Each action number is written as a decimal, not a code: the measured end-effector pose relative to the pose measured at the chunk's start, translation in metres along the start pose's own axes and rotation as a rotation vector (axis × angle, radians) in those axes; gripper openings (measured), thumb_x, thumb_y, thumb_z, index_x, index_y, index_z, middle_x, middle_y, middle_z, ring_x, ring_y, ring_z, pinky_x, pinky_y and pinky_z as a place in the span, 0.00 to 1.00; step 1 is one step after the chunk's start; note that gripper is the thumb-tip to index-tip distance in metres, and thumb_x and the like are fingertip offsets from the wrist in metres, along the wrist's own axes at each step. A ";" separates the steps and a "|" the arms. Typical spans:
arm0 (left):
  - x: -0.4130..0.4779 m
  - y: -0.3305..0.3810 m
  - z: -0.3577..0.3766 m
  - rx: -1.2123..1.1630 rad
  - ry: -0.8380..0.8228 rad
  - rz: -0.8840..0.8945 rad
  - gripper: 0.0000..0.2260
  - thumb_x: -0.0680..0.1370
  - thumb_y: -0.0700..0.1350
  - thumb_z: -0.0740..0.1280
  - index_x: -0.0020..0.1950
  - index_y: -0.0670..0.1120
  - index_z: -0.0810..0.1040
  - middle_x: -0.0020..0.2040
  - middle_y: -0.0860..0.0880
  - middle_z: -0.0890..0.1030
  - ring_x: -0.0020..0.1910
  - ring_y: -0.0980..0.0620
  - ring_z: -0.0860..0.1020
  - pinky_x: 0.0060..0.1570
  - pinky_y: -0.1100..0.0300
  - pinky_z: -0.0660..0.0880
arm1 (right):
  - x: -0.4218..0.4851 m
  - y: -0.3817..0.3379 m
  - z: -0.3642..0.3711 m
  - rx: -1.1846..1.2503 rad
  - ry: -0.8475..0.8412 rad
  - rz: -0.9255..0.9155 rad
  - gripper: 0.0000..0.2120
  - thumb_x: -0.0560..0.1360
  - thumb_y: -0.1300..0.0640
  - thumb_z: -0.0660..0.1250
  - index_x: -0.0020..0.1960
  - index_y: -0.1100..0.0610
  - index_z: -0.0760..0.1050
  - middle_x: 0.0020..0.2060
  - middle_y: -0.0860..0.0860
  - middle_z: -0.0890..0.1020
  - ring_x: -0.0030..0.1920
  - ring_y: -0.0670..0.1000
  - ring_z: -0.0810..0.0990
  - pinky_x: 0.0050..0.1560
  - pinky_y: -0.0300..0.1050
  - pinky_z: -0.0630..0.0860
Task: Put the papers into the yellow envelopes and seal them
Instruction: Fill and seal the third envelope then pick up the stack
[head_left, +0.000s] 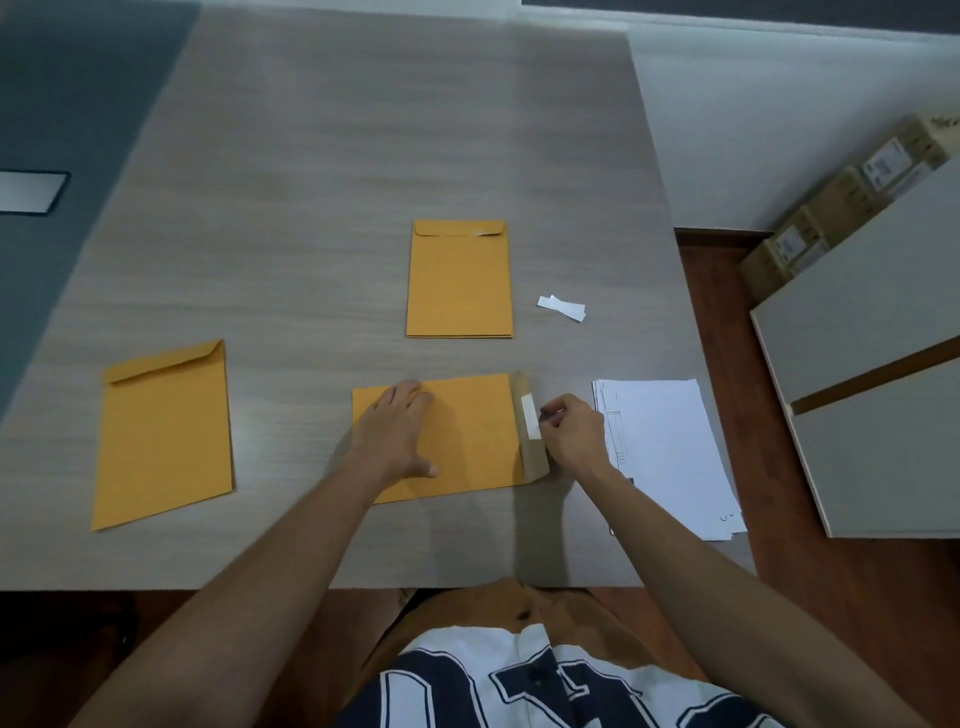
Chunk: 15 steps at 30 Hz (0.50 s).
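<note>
wood-grain table (363, 156) | white wall (779, 130) | red-brown floor (727, 322) | grey cabinet (883, 338)

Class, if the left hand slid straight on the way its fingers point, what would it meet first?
The left hand would likely cross bare table and meet the far yellow envelope first.

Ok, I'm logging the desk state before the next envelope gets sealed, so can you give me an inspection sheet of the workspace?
Surface: wood-grain table, envelopes and papers lying flat on it.
Job's things: near envelope with its flap open to the right and a white strip on it; left envelope and far envelope with flaps down; papers stacked at right.
Clutter: loose white strips right of the far envelope.
Hands: left hand presses flat on the near envelope; right hand pinches the white strip.
Cables: nothing seen.
Surroundings: cardboard boxes and a pale cabinet to the right.
</note>
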<state>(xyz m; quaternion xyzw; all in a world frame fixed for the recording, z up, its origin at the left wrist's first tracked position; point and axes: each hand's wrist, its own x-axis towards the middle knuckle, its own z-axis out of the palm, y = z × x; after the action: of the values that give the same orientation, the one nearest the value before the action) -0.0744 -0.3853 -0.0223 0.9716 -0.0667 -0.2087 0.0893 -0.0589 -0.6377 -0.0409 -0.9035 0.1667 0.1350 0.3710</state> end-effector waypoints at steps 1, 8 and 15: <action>0.000 0.000 -0.002 0.001 -0.002 0.003 0.48 0.62 0.60 0.80 0.75 0.49 0.60 0.77 0.49 0.57 0.75 0.47 0.58 0.71 0.50 0.64 | 0.000 0.000 0.000 0.005 -0.002 0.002 0.09 0.76 0.65 0.63 0.51 0.58 0.79 0.46 0.53 0.84 0.43 0.47 0.79 0.40 0.33 0.71; -0.001 0.002 -0.008 -0.003 -0.017 0.005 0.49 0.61 0.60 0.80 0.75 0.49 0.60 0.76 0.49 0.58 0.75 0.47 0.59 0.71 0.51 0.65 | -0.008 -0.012 0.004 0.073 -0.005 -0.086 0.08 0.76 0.48 0.68 0.50 0.51 0.74 0.37 0.43 0.78 0.40 0.40 0.77 0.36 0.31 0.68; -0.002 0.000 -0.005 -0.003 -0.013 0.001 0.49 0.60 0.60 0.81 0.75 0.50 0.61 0.76 0.50 0.59 0.74 0.48 0.61 0.70 0.51 0.66 | -0.004 -0.007 0.003 -0.120 -0.025 -0.121 0.13 0.73 0.57 0.72 0.56 0.56 0.74 0.49 0.51 0.77 0.47 0.51 0.78 0.46 0.43 0.74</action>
<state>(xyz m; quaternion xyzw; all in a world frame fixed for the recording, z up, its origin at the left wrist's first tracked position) -0.0738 -0.3841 -0.0169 0.9700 -0.0674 -0.2153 0.0904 -0.0602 -0.6301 -0.0373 -0.9308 0.0986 0.1332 0.3259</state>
